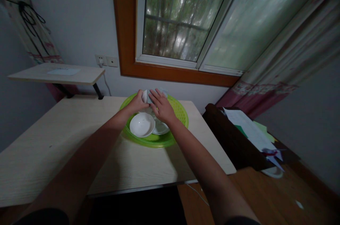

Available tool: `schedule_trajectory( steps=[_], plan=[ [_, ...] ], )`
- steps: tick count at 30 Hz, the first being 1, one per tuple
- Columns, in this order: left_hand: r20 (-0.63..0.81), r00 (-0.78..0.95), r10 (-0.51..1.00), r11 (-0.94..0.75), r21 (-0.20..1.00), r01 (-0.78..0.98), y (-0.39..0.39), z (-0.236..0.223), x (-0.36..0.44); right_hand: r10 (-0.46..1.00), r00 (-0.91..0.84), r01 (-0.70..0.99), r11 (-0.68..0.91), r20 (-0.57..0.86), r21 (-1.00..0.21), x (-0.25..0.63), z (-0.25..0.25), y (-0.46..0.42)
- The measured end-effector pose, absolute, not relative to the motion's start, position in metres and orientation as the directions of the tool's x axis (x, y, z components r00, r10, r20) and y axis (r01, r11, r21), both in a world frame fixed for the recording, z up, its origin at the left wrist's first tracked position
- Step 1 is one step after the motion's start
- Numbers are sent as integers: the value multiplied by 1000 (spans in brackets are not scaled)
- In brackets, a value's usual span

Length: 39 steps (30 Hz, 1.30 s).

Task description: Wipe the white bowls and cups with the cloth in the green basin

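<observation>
My left hand (136, 103) is closed on a small white bowl or cup (145, 96), tilted on its side above the basket; much of it is hidden. My right hand (162, 106) lies against it with fingers stretched out and slightly apart. Under and behind those fingers shows a pale blue-grey piece (150, 95) that looks like cloth, though its kind is unclear. Below the hands, a white bowl (142, 124) stands upright in a round green plastic basket (158, 143). Beside it, partly covered by my right wrist, is a white dish (160, 128).
The basket rests on a pale wooden table (111, 168). A raised shelf (57, 74) with a paper on it stands at the back left. Behind are a wall socket (101, 60) and a window (183, 23). Papers (249, 129) lie on dark furniture to the right.
</observation>
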State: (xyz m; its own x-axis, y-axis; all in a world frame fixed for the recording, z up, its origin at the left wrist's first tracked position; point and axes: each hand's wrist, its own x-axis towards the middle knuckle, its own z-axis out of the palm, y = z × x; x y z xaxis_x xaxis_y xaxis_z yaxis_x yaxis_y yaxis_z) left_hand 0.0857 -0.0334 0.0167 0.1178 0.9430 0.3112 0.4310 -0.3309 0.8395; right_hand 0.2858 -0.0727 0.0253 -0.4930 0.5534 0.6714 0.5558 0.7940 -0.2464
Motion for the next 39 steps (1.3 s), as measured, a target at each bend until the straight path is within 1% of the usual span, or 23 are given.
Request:
schedule_trajectory(
  steps=[3, 6, 10, 12, 13, 15, 17, 21, 25, 27, 29, 32, 35, 39],
  plan=[
    [310, 65, 949, -311, 876, 369, -29, 15, 86, 560, -436, 541, 789, 704, -292, 288, 24, -69],
    [289, 21, 957, -281, 909, 308, -25, 13, 86, 627, -296, 523, 737, 720, -427, 293, 19, -63],
    [293, 6, 956, -285, 926, 249, -24, 14, 84, 753, -103, 493, 607, 650, -624, 299, 10, -54],
    [300, 8, 954, -293, 927, 233, -24, 14, 83, 787, -52, 489, 557, 614, -672, 299, 7, -52],
    [303, 17, 953, -298, 926, 233, -24, 13, 83, 793, -45, 494, 547, 608, -676, 299, 6, -51],
    [310, 44, 950, -310, 913, 265, -24, 10, 82, 781, -64, 513, 560, 621, -651, 298, 6, -52],
    [315, 72, 946, -320, 886, 334, -24, 8, 83, 745, -124, 535, 606, 655, -588, 297, 8, -55],
    [331, 117, 937, -347, 825, 447, -29, 9, 85, 643, -288, 573, 709, 710, -411, 294, 14, -63],
    [367, 175, 914, -405, 782, 473, -35, 13, 87, 555, -475, 584, 779, 682, -227, 288, 22, -72],
    [396, 203, 896, -444, 767, 464, -36, 13, 86, 540, -531, 587, 790, 653, -177, 285, 24, -75],
    [408, 210, 888, -458, 763, 456, -36, 13, 86, 547, -534, 594, 785, 644, -175, 284, 25, -75],
    [378, 184, 907, -420, 786, 453, -34, 11, 86, 574, -462, 582, 772, 676, -256, 286, 24, -72],
    [360, 140, 922, -384, 817, 430, -31, 10, 85, 633, -328, 542, 734, 701, -410, 293, 19, -64],
    [352, 98, 931, -364, 865, 345, -25, 8, 81, 753, -161, 469, 627, 638, -622, 302, 10, -52]
  ],
)
